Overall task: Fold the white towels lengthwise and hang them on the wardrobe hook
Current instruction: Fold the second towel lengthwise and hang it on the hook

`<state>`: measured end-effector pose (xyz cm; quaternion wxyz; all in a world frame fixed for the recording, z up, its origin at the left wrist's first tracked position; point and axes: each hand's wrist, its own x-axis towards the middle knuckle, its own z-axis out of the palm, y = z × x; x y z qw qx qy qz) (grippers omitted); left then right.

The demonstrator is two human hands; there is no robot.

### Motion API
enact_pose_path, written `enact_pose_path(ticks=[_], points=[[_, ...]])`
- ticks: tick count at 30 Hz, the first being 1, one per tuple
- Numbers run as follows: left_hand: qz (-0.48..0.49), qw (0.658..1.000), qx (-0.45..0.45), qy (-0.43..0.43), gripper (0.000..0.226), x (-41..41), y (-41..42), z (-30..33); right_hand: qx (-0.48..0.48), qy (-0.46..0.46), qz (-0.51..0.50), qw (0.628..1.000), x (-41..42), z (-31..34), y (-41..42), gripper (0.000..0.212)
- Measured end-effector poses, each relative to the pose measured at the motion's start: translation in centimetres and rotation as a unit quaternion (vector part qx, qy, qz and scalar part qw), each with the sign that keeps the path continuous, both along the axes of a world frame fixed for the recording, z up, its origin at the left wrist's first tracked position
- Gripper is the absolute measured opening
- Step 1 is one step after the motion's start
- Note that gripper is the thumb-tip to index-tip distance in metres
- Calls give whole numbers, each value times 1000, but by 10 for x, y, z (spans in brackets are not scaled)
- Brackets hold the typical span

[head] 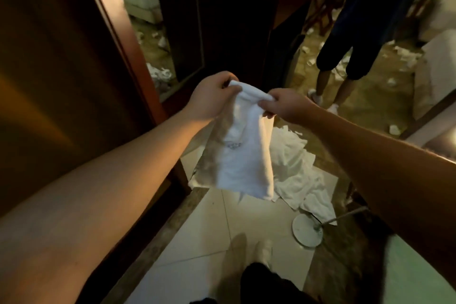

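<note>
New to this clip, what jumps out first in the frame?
The white towel at centre, hanging folded, its top edge pinched by the left hand and the right hand. Behind it, a heap of white linen lies on the floor, with paper scraps strewn further back. Another person's legs stand at upper right.

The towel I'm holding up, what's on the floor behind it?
Behind the held towel, crumpled white towels lie on the floor; the part of the pile directly behind it is covered, so its extent there is unseen.
</note>
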<state>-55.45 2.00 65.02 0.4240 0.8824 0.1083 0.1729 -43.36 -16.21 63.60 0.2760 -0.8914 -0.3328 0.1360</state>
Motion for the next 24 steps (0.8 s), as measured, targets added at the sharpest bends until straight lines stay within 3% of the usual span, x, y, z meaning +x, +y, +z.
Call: enact_pose_path(ticks=[9, 13, 17, 24], points=[[79, 996, 11, -46, 12, -128, 9, 81, -24, 0, 103, 994, -107, 78, 35, 18], [115, 990, 49, -57, 10, -193, 5, 97, -66, -62, 180, 979, -158, 91, 50, 36], [123, 988, 79, -53, 12, -262, -6, 112, -81, -100, 264, 956, -214, 104, 59, 42], [188, 971, 140, -51, 11, -370, -16, 158, 72, 79, 340, 934, -325, 135, 77, 38]])
